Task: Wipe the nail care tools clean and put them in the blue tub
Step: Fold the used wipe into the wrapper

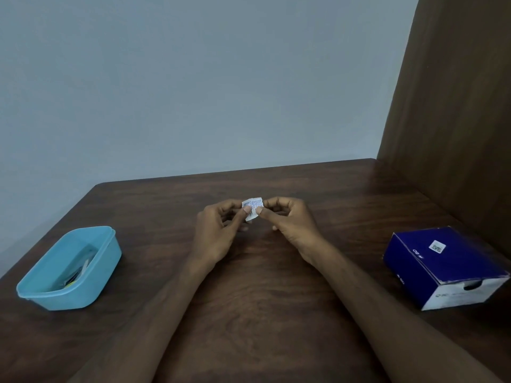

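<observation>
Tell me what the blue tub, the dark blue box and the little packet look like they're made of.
Blue tub: probably plastic, smooth, faintly translucent walls. Dark blue box: likely cardboard, printed, folded edges. Packet, pinched by both hands: paper or foil sachet, white, printed; can't tell which.

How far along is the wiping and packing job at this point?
Done: some items already lie in the blue tub, too indistinct to identify. In hand: left hand and right hand both pinch a small white printed sachet over the table. Left: cannot tell; no loose tools show beside the dark blue box.
</observation>
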Tool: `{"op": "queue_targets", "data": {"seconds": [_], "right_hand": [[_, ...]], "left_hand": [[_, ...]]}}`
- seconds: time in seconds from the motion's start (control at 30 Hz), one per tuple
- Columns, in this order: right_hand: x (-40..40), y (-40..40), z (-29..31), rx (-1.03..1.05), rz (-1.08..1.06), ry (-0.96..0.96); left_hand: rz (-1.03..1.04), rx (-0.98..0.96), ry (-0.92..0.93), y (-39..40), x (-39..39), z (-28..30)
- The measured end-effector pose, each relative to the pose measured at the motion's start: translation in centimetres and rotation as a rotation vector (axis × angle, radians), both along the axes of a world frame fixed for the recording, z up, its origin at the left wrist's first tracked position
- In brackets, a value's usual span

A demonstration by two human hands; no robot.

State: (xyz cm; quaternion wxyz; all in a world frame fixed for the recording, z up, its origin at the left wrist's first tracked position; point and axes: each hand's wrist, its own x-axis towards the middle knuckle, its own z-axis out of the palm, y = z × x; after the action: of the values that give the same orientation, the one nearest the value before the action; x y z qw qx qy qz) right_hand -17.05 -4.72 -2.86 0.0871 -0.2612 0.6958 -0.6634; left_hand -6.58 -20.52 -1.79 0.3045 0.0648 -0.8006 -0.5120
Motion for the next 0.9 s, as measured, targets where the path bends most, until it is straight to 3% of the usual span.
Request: {"op": "queue_targets", "data": {"seconds": [0.17,0.33,0.53,0.77,0.9], "right_hand": [[-0.1,-0.1,-0.2,-0.023,-0.069,-0.004],[0.1,-0.3,-0.2,0.12,0.014,0.062],[0.2,-0.1,0.0,-0.003,-0.032,0.015],[0.5,-0.4,-0.1,0.032,-0.053,0.036],[0.9,-0.6,0.1,0.01,-0.046,0.06]], "left_hand": [[0.01,0.035,0.003,-0.1,0.0,0.0],[-0.003,0.023,-0.011,0.1,0.1,0.0],[0.003,0.018,-0.023,0.2,0.2,0.1],[0.0,-0.026,-0.065,0.1,0.2,0.1],[0.021,0.094,-0.054,0.1,0.1,0.3]]}}
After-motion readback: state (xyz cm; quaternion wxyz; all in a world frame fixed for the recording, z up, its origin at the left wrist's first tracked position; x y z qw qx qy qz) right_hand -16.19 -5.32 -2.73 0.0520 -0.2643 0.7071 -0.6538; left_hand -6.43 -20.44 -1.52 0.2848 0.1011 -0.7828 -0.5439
